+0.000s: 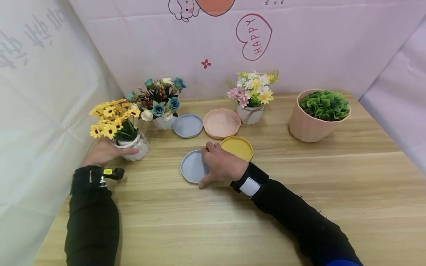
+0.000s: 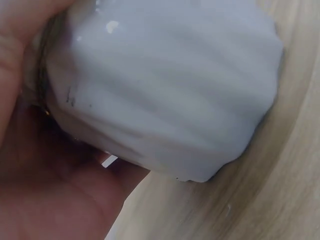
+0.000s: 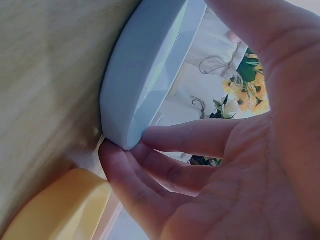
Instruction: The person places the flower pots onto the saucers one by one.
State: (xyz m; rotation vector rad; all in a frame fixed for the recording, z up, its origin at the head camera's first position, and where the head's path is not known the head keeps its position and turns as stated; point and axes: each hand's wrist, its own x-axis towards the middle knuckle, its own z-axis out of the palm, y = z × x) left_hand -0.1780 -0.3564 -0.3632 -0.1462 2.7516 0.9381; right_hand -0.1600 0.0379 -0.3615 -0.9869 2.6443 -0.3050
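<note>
A pale wood-grain desk point(image 1: 299, 192) fills the view, walled at its back and left edges by pink-white sheeting point(image 1: 149, 44) printed with a "HAPPY" heart. Near the left edge, the left hand point(image 1: 100, 152) wraps its fingers round the white sunflower pot point(image 1: 134, 147). At mid-desk, the right hand point(image 1: 222, 165) grips the blue saucer point(image 1: 193, 167) by its rim, just beside the yellow saucer point(image 1: 237, 147).

Wooden table point(image 1: 332, 192) with pots point(image 1: 307, 125), saucers point(image 1: 221, 123)
</note>
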